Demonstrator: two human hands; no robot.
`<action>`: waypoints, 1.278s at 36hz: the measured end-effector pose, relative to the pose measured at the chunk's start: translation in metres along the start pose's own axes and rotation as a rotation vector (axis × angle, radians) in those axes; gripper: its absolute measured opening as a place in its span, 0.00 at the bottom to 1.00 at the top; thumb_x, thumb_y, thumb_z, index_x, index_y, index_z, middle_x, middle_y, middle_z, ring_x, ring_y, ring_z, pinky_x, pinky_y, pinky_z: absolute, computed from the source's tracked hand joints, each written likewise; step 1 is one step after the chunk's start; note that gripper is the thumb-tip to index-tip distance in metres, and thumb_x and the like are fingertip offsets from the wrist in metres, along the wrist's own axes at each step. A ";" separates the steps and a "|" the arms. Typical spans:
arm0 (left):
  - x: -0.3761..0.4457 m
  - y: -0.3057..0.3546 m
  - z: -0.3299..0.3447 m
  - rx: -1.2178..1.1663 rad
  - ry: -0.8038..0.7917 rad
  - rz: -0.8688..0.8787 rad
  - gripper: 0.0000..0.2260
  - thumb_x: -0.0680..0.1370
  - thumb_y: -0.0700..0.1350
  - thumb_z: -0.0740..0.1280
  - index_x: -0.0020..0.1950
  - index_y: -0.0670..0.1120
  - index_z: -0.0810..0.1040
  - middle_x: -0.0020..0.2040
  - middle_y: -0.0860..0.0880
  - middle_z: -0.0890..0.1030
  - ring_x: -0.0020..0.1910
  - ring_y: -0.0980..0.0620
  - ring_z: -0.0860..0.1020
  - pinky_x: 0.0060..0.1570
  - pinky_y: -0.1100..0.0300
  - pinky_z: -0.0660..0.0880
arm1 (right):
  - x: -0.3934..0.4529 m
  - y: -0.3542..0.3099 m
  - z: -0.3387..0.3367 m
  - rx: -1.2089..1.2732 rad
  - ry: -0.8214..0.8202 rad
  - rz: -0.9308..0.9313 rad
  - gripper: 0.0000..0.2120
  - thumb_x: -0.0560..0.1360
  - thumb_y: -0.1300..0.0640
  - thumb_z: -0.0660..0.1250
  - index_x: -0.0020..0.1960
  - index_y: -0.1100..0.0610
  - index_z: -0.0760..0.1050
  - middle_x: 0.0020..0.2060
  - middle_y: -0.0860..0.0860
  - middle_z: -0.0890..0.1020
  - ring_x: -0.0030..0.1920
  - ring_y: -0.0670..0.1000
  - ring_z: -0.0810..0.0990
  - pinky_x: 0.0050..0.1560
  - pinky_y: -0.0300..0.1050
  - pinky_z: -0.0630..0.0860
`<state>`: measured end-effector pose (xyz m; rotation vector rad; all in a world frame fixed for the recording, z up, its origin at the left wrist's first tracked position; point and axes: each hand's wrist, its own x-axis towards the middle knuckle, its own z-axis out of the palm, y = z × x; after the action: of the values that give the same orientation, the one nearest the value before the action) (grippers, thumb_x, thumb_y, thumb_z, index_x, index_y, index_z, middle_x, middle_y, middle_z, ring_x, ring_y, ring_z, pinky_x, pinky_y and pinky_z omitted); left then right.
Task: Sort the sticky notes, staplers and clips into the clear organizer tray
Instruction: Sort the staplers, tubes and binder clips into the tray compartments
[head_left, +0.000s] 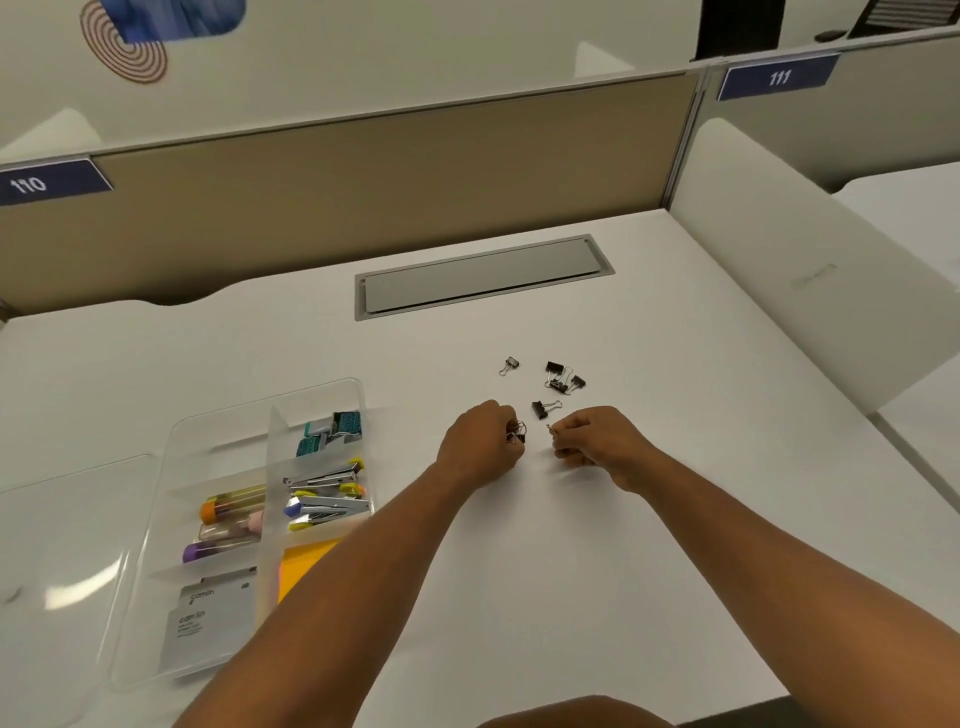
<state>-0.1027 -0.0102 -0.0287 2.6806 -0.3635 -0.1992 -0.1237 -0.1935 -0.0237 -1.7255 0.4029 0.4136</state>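
Several black binder clips lie loose on the white desk: one alone (509, 365), a small cluster (563, 376) and one nearer me (544, 409). My left hand (480, 441) grips a bunch of binder clips (517, 432) in curled fingers. My right hand (592, 439) pinches a single clip (551, 429) at its fingertips. The clear organizer tray (171, 447) stands at the left. It holds staplers (327, 499), teal staplers (332, 434), orange sticky notes (306, 564), coloured tubes (228, 512) and grey cards (208, 618).
A grey cable hatch (483, 275) is set into the desk behind the clips. A beige partition (363, 182) closes the back and a white divider (810, 270) the right side. A clear lid (62, 545) lies left of the tray.
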 end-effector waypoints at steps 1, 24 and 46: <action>-0.003 -0.002 -0.003 -0.010 0.017 -0.001 0.08 0.73 0.45 0.63 0.49 0.47 0.79 0.47 0.50 0.78 0.46 0.47 0.77 0.45 0.52 0.76 | -0.001 -0.003 0.004 0.005 -0.005 -0.005 0.03 0.70 0.68 0.71 0.43 0.65 0.80 0.38 0.58 0.81 0.38 0.54 0.80 0.46 0.50 0.80; -0.083 -0.127 -0.106 -0.164 0.368 -0.094 0.08 0.75 0.47 0.67 0.52 0.47 0.80 0.48 0.50 0.80 0.44 0.52 0.77 0.43 0.60 0.74 | -0.026 -0.076 0.177 0.012 -0.185 -0.185 0.07 0.72 0.67 0.72 0.50 0.65 0.80 0.45 0.61 0.83 0.47 0.60 0.84 0.51 0.48 0.82; -0.133 -0.270 -0.157 -0.089 0.356 -0.359 0.07 0.76 0.45 0.67 0.51 0.44 0.81 0.48 0.46 0.79 0.41 0.49 0.77 0.40 0.59 0.74 | -0.016 -0.125 0.357 -0.847 -0.095 -0.611 0.12 0.76 0.61 0.68 0.58 0.58 0.81 0.53 0.52 0.83 0.53 0.52 0.80 0.54 0.43 0.75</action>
<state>-0.1395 0.3257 0.0074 2.6030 0.2315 0.1540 -0.0968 0.1812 0.0266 -2.5065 -0.4465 0.2163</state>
